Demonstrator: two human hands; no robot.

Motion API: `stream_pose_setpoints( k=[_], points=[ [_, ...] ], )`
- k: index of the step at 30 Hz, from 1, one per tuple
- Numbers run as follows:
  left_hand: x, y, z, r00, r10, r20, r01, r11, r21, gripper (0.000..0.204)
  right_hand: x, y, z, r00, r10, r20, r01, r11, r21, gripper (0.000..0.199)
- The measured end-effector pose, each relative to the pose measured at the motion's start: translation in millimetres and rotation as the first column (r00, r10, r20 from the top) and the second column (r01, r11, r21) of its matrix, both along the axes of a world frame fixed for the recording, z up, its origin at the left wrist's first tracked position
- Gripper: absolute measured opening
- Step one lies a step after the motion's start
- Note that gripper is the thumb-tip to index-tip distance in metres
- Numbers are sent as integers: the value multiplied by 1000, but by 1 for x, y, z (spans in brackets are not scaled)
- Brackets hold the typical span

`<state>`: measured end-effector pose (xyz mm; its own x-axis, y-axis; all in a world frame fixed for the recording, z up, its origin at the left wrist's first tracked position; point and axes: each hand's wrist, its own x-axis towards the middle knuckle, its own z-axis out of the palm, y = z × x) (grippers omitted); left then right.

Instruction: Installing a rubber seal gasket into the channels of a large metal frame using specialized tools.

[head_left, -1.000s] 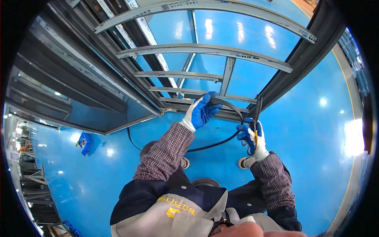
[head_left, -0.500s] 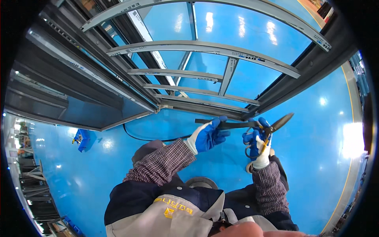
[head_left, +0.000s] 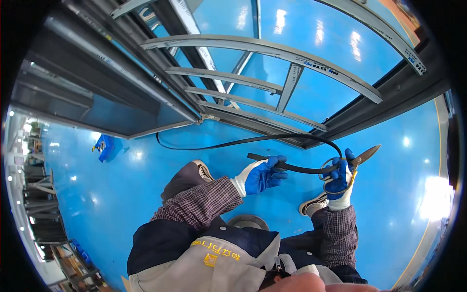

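Observation:
A long black rubber-like strip [head_left: 306, 170] runs between my two gloved hands. My left hand [head_left: 265, 176], in a blue-and-white work glove, is closed around the strip near its free end, which sticks out past the fingers. My right hand [head_left: 342, 179], gloved the same way, grips a pair of scissors [head_left: 368, 155]; the dark blades point up and to the right, and the ring handles lie about the fingers. The strip also passes through the fingers of that hand, then curves up and back left toward the metal frame. Whether the blades are parted cannot be made out.
A large metal frame [head_left: 262, 46] with several pale crossbars stands ahead of me. Dark framed panels [head_left: 97, 92] lean at the left. On the blue floor [head_left: 160, 180] sits a small blue bin [head_left: 105, 148]. A round dark object [head_left: 248, 222] is between my legs.
My right hand has moved right and slightly down with the scissors. More of the strip now shows, arching from the right hand back toward the frame. The left hand remains on its end.

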<state>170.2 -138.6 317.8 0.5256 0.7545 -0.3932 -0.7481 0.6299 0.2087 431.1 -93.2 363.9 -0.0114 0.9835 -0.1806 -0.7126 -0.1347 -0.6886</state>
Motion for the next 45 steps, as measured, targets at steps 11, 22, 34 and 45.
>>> stream_pose_setpoints(
  k=[11, 22, 34, 45],
  points=[
    [48, -27, 29, 954, 65, -294, -22, 989, 148, 36, 65, -69, -24, 996, -64, -59, 59, 994, -92, 30],
    [168, -84, 32, 990, 67, 127, -75, 996, 56, 33, 195, -127, 11, 926, -157, 343, 56, 956, 288, 42],
    [174, -34, 11, 924, 364, 115, -374, 924, 80, 28, 111, -101, 2, 901, -135, 412, 204, 971, -128, 17],
    [140, 19, -106, 829, 553, 88, -500, 802, -327, 25, 55, -30, -19, 568, 87, 819, -190, 981, 28, 39]
  ],
)
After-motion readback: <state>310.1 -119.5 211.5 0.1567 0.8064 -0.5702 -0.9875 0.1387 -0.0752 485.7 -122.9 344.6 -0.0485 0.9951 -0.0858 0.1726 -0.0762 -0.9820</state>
